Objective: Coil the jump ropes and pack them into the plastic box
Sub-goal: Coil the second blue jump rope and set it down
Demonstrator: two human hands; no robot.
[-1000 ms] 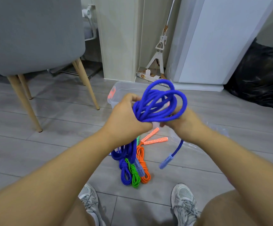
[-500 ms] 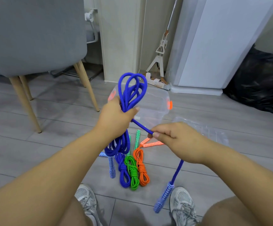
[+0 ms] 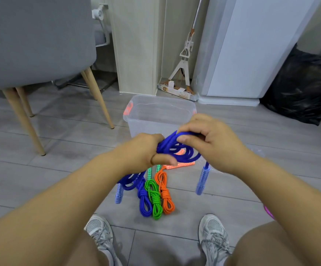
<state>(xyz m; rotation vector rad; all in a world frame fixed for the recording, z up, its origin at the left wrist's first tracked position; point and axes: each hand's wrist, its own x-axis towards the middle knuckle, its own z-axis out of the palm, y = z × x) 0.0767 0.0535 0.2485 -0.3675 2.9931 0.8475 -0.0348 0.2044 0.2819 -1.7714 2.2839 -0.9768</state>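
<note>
The coiled blue rope [image 3: 182, 153] is gripped by the left hand [image 3: 143, 150] and pinched by the right hand [image 3: 212, 137], and its loops could be spilled should either grip be slackened.

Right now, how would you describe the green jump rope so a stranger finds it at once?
Find the clear plastic box on the floor. Between it and the shoes, three coiled ropes lie side by side. The green jump rope is the middle one, between a blue coil and an orange coil.
</note>
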